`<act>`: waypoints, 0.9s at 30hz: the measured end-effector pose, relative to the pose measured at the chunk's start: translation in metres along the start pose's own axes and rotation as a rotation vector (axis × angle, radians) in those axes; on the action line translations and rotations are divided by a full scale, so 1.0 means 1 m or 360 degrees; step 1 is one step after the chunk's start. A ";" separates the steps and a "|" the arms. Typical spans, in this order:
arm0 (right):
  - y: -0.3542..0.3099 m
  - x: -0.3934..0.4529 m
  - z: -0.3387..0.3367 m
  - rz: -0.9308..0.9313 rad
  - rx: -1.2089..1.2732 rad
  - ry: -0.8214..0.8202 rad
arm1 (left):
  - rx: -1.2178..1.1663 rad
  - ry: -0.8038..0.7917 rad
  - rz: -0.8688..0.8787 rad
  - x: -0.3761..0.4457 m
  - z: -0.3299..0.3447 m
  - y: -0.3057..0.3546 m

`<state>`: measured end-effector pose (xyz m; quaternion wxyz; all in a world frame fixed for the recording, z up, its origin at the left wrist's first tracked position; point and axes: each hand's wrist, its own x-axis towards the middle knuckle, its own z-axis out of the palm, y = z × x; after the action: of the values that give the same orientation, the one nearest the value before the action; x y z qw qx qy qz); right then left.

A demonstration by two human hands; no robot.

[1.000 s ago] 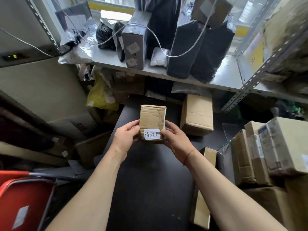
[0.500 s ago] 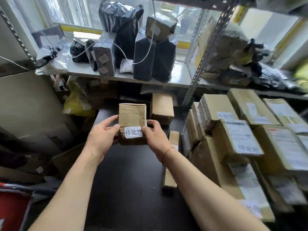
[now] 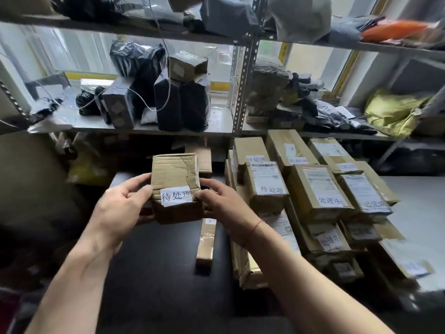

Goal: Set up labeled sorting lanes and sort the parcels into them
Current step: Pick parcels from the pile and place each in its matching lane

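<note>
Since a moment ago the view has swung up and to the right: the red crate at the lower left has dropped out of sight, an upper shelf now shows, and far more of the stacked cartons on the right has come into view, while the small brown cardboard box [image 3: 175, 186] stays between the same two hands at about the same height. The left hand [image 3: 118, 210] grips the box's left side, thumb laid along the upper left edge and fingers curled under and behind it. The right hand [image 3: 224, 206] grips the right side, thumb pressed at the corner of the white paper label [image 3: 176, 196] with its handwritten Chinese characters, the other fingers wrapped around the far side; a thin red string circles that wrist. So each grip is closed on the box, neither one slack. The box is held in the air above the dark worktop [image 3: 154, 273], tilted so its taped top and labelled front face the person. A long narrow taped cardboard parcel [image 3: 206, 242] lies on the worktop just beneath and to the right. Further right sits a pile of brown cartons with white labels [image 3: 313, 194], several marked with handwritten characters. Behind, a grey metal shelf [image 3: 216, 121] carries black plastic-wrapped parcels [image 3: 168, 102], and a yellow bag [image 3: 392, 112] lies on the shelf at the far right.
</note>
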<state>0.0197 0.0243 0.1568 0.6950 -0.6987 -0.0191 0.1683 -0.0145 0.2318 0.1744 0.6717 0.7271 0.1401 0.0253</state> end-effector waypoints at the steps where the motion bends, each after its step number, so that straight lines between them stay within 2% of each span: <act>1: 0.000 -0.007 -0.013 -0.0009 -0.0005 -0.0024 | -0.0002 -0.0002 0.0003 -0.010 0.011 0.004; 7: -0.006 -0.058 -0.091 -0.0084 -0.0077 -0.0081 | -0.0027 -0.0036 0.0064 -0.066 0.073 0.028; 13: -0.019 -0.115 -0.146 -0.0144 -0.0093 -0.0042 | -0.0096 -0.0273 0.0108 -0.105 0.114 0.045; 20: 0.005 -0.157 -0.180 0.0023 -0.0101 0.0048 | -0.0051 -0.0405 -0.0031 -0.115 0.151 0.017; 27: 0.034 -0.152 -0.190 0.0123 -0.0080 0.0188 | -0.0089 -0.0426 -0.0179 -0.106 0.174 -0.011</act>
<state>-0.0808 -0.2000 0.1514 0.6702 -0.7248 0.0449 0.1530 -0.0786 0.0381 0.1631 0.7046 0.6961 0.0890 -0.1055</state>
